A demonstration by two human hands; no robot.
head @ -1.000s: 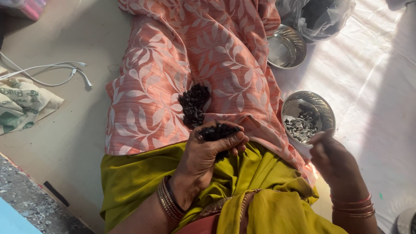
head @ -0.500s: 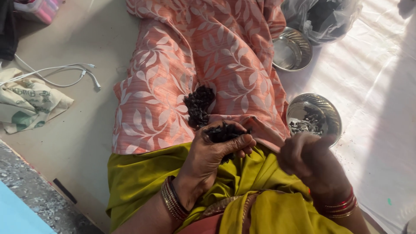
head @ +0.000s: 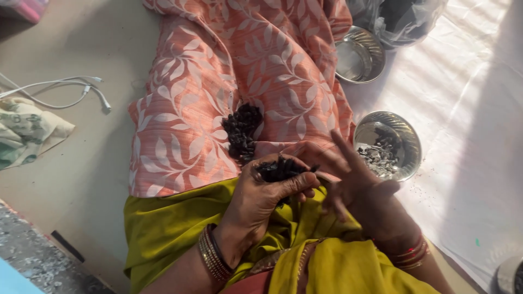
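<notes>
Left hand (head: 261,198) cupped tight round a clump of small dark pods (head: 278,169), possibly dried spice; right hand (head: 354,182) just beside it, fingers spread, holding nothing; loose pile (head: 242,130) on pink leaf-print cloth (head: 185,109); steel bowl (head: 406,136) of bits near right hand.

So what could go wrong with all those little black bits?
The left hand cups a heaped handful of black bits, so some might slip between the fingers. The loose pile rests on sloping pink cloth and could roll off. The right hand might knock the near steel bowl.
</notes>
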